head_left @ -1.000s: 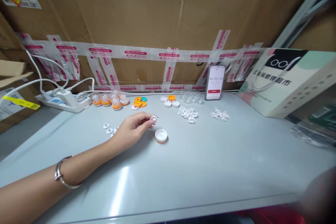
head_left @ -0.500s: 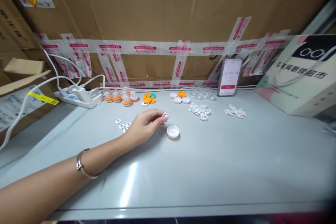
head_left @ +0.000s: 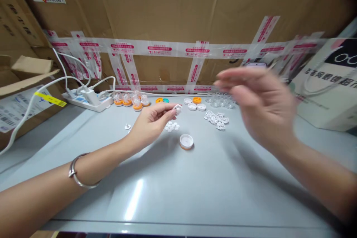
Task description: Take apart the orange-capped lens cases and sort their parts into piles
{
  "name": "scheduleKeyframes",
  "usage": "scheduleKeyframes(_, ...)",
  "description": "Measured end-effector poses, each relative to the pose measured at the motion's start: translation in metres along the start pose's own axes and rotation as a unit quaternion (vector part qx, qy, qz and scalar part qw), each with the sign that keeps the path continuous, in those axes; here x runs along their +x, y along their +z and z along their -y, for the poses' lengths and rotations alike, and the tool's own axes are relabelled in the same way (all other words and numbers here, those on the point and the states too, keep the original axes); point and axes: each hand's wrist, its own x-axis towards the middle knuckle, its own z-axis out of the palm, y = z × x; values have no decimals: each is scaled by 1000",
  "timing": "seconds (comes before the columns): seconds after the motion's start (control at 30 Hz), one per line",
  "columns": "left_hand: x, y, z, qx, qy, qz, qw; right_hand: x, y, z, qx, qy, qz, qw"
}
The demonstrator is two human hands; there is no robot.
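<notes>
Between the thumb and fingertips of my left hand point(head_left: 152, 123) is a small white part point(head_left: 177, 109), held above the table. Below and to its right a round white cup with an orange base point(head_left: 186, 141) stands on the grey table. Several small white pieces point(head_left: 172, 126) lie just under my left fingertips. My right hand point(head_left: 262, 108) is raised at the right, smeared by motion; whether it holds anything does not show. White openwork parts point(head_left: 216, 119) lie between the two hands, farther back.
Orange-based clear assemblies point(head_left: 136, 101), white and orange rings point(head_left: 196, 100) and clear domes point(head_left: 221, 100) line the back. A power strip point(head_left: 96, 102) with cables is at left. At right stands a paper bag point(head_left: 320, 85); a phone point(head_left: 256, 65) is mostly hidden.
My right hand has come into view from the right, covering most of the phone. My left hand has risen slightly with the white part, and small white pieces now show beneath it.
</notes>
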Motion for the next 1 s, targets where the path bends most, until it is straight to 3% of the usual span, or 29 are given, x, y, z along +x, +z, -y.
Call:
scheduleKeyframes(0.2,14,-1,-36,4,80,15,997,8,15,-5,82,108,100,986)
scheduleKeyframes(0.3,15,0,-46,50,129,24,990,7,15,1,117,119,97,981)
scheduleKeyframes(0.47,6,4,-44,155,215,5,964,-3,11,11,146,148,93,974)
scheduleKeyframes(0.57,-1,5,-41,244,283,-25,927,-12,12,13,157,161,86,970)
scheduleKeyframes(0.77,-11,4,-28,399,432,-41,808,-26,18,11,202,193,55,959)
scheduleKeyframes(1.0,-8,-2,-16,436,504,8,746,-30,27,-3,254,248,46,934)
